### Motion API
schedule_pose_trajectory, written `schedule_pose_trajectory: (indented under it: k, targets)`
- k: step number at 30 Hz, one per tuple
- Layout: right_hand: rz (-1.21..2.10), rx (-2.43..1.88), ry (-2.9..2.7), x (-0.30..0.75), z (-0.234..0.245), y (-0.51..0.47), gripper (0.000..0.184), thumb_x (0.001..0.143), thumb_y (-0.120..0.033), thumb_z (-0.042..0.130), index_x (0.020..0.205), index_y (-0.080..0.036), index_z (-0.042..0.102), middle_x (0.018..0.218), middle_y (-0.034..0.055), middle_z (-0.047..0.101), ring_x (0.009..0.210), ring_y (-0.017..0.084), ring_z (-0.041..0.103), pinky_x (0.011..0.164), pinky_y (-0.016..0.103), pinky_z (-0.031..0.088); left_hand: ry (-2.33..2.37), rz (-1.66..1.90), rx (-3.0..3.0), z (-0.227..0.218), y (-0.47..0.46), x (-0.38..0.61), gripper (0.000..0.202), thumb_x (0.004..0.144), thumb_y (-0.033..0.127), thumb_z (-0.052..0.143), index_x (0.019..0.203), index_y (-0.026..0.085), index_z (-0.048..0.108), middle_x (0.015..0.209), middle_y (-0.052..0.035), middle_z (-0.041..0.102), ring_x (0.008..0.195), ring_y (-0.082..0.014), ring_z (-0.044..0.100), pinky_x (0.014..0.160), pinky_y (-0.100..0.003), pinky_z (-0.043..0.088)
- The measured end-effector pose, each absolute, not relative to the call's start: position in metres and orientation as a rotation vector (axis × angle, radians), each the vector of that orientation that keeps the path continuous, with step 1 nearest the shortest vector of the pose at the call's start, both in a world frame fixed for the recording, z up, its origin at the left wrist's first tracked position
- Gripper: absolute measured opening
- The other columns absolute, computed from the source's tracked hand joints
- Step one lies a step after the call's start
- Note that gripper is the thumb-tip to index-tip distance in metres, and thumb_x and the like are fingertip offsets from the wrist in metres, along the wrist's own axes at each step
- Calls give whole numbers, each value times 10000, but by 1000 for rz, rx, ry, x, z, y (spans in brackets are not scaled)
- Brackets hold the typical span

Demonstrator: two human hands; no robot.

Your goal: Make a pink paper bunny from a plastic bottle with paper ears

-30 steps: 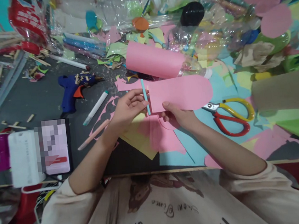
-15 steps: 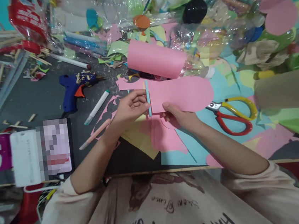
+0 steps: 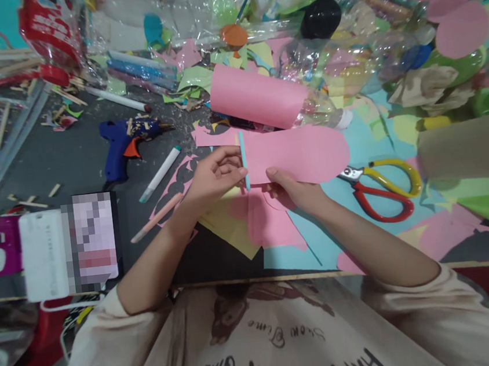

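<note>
A pink paper piece [image 3: 302, 150] with one rounded end is held flat above the table. My right hand [image 3: 291, 187] grips its lower edge, thumb on top and fingers underneath. At the paper's straight left end stands a thin light-blue strip [image 3: 244, 162], pinched near its lower part by my left hand [image 3: 219, 174]. The strip lies along the paper's edge. Just beyond the paper, a clear plastic bottle [image 3: 324, 110] wrapped in a pink paper sleeve [image 3: 257, 94] lies on its side.
Scissors [image 3: 385, 188] with red and yellow handles lie beside my right forearm. To the left are a blue glue gun [image 3: 120, 143], a marker [image 3: 160, 173], a peach pen [image 3: 156, 217] and a phone [image 3: 96, 239]. Plastic bottles and paper scraps crowd the back.
The light-blue strip has moved slightly right, closing the thin gap to the pink paper's left edge. My right hand keeps its hold; the view has shifted a little.
</note>
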State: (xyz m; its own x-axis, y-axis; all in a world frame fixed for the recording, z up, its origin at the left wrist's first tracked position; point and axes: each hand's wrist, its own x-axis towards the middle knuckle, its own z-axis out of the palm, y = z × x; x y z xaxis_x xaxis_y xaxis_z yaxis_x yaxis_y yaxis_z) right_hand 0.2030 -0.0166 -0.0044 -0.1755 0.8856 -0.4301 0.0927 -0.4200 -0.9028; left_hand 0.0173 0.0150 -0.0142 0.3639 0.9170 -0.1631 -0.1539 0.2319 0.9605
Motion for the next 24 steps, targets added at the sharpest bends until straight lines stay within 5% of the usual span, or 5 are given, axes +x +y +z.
schedule_pose_trajectory:
  k: [24]
  targets:
    - [1722,-1454,-1139,203,-1,-17,567,705,-755,631,556,-209,581,537,-6,542,536,124,510,617,311,474,928,878,1159,-14,14,17,315,724,287,757,959,188,572,759,51,599,585,-68,615,597,-204,529]
